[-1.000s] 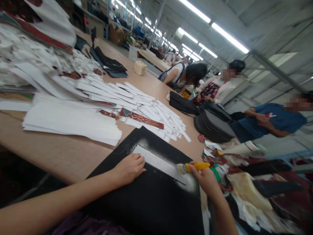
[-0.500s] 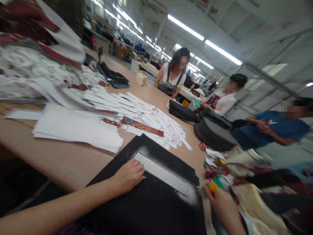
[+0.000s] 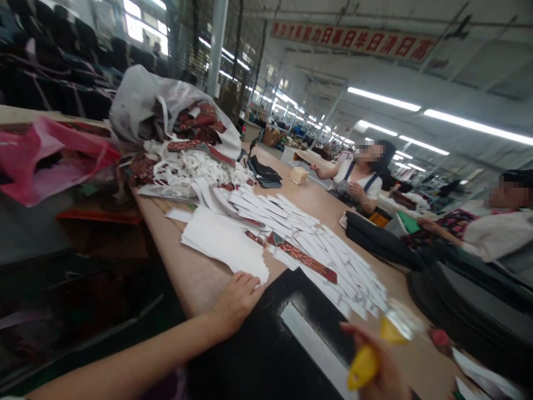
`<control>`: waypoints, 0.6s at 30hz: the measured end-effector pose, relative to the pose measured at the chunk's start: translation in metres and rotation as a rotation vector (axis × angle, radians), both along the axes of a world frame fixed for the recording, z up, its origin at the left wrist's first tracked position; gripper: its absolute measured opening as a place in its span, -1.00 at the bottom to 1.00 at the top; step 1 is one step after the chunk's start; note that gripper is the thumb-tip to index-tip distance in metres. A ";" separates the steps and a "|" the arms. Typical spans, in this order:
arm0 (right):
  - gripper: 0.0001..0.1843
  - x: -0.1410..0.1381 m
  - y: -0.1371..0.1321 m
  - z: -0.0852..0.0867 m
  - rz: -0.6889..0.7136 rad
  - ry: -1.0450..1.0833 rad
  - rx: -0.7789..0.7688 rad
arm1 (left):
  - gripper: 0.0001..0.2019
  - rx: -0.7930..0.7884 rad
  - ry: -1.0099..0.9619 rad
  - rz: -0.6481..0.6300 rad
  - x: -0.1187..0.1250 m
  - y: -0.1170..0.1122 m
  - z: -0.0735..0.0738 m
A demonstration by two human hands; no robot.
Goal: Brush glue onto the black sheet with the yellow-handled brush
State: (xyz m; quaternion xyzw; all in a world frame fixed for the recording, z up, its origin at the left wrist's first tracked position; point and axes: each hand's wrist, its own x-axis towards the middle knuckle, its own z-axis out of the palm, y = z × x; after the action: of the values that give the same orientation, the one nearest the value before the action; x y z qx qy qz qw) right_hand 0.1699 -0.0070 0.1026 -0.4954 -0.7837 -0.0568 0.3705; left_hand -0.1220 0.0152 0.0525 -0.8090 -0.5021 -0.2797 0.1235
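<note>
My left hand (image 3: pixel 237 300) lies flat on the near left corner of a black board (image 3: pixel 266 350), fingers spread, close to a stack of white sheets (image 3: pixel 225 244). A long white strip (image 3: pixel 316 350) rests on the board. My right hand (image 3: pixel 378 369) is raised above the board's right side and grips a yellow-handled brush (image 3: pixel 377 350) with pale bristles pointing up and right. Beyond the board a red patterned strip (image 3: pixel 302 256) lies among several white strips (image 3: pixel 308 233) fanned across the wooden table (image 3: pixel 183 272).
A grey plastic bag (image 3: pixel 166 108) of red fabric and a pink bag (image 3: pixel 54 158) sit at the far left. Black piles (image 3: pixel 470 300) stand at the right. Two people sit across the table at the right. A small tan block (image 3: pixel 298 175) lies far back.
The view has swung left and up. My right hand has lifted the brush off the white strip. My left hand stays on the board's corner.
</note>
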 end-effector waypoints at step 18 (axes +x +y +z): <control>-0.66 -0.160 0.085 -0.062 0.205 -0.232 -0.220 | -0.99 -0.020 -1.209 0.419 -0.127 0.045 0.027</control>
State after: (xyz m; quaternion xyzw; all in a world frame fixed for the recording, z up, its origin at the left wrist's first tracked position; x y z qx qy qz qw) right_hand 0.0096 0.0778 0.0409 -0.4403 -0.8691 0.0105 0.2252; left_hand -0.2491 0.0605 0.0795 -0.3943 -0.6331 -0.6519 -0.1367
